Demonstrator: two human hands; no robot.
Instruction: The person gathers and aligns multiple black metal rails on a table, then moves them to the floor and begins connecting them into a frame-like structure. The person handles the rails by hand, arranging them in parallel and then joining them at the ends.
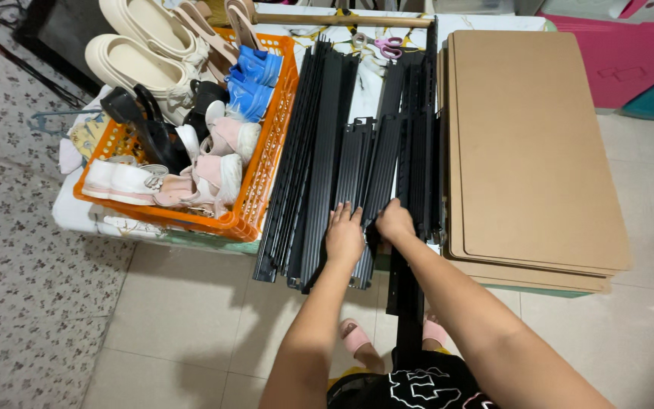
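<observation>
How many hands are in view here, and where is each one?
2. The left hand lies flat on the black metal rails; the right hand is beside it, gripping a rail nearer the stacked brown boards. No other hands show.

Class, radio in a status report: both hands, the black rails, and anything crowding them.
Left hand flat on the black metal rails. Right hand gripping a rail end. Orange shoe basket tight on one side, brown boards on the other.
</observation>
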